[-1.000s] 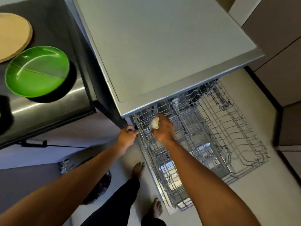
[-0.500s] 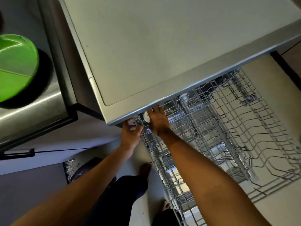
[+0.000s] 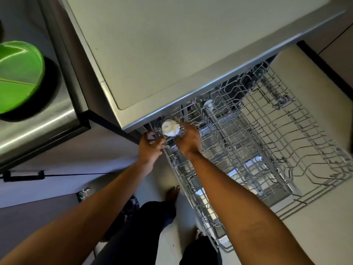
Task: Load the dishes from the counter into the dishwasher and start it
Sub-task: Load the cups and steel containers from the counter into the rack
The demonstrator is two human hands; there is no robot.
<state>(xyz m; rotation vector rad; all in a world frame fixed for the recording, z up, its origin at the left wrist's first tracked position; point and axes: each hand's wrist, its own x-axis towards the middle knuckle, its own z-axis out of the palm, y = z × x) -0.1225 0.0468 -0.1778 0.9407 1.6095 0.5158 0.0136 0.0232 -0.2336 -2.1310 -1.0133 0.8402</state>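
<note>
While left hand grips rack | right hand holds one cup | one plate

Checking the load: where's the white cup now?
Head view: the white cup sits bottom-up in the wire rack's left rear corner, just under the dishwasher's top edge, against the right hand.

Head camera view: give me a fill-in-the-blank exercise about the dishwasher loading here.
The white cup sits in the rack with its base facing ____.
The left hand grips the rack's edge, and the right hand holds the ____.
The plate on the counter is ____.
Missing words: up; cup; green.
</note>
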